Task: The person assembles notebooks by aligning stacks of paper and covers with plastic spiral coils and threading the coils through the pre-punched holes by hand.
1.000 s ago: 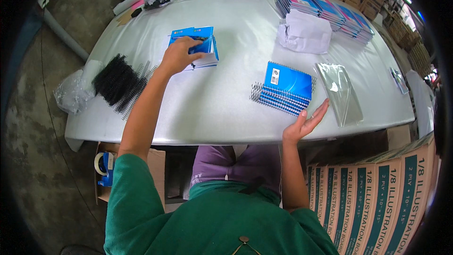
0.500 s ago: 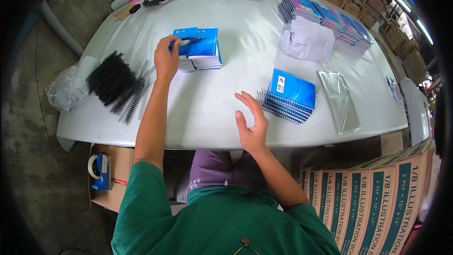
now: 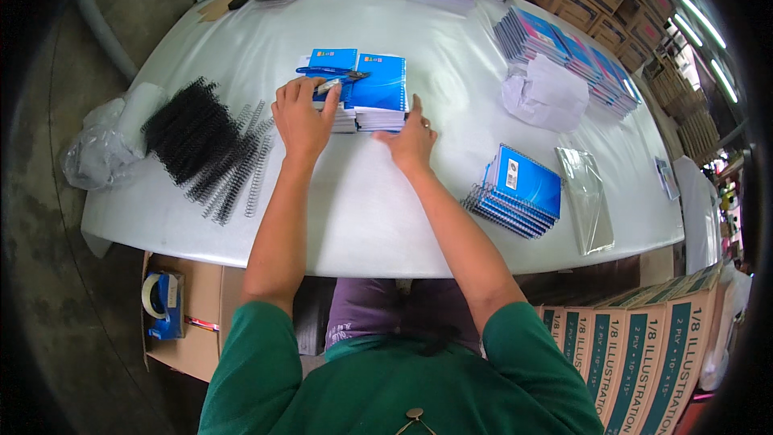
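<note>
Left hand: fingers curled beside blue-handled pliers; grip, I cannot tell.
Right hand: open, beside the blue notebook stacks, mid-table.
Coiled notebooks: piled rightward, seemingly finished.
Remaining: stacks, apparently uncoiled; black spiral coils lie leftward.

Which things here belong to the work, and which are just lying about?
Likely in use:
blue-covered stacks by the right hand
blue-handled pliers by the left hand
black wire coils
coil-bound notebooks

Apparently lying about:
crumpled white sheet
tape dispenser
clear plastic bag
</note>
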{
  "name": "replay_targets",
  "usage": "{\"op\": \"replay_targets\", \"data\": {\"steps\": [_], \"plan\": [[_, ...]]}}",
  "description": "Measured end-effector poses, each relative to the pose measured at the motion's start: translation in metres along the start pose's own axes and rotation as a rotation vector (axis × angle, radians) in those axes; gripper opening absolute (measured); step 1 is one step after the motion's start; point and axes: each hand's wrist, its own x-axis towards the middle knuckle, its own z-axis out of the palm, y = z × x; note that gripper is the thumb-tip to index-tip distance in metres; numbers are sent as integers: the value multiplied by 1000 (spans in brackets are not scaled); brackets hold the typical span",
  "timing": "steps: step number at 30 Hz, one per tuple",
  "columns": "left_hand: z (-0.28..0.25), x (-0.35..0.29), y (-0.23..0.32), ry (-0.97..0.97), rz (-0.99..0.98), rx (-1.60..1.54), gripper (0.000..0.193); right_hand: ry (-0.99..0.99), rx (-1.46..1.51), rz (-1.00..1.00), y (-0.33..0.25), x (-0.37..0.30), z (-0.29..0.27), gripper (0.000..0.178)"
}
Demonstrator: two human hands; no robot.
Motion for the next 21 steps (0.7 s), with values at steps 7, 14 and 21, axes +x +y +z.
{"op": "replay_targets", "data": {"steps": [7,14,21], "plan": [[0,-2,-2,30,5,-26,26,78,27,33,14,10,3,90],[-1,-3,1,19,-30,-27,24,109,-22,71,25,12,3,103],[0,-3,7,15,-35,-49,25,117,-157,152,-11,3,21,137]]}}
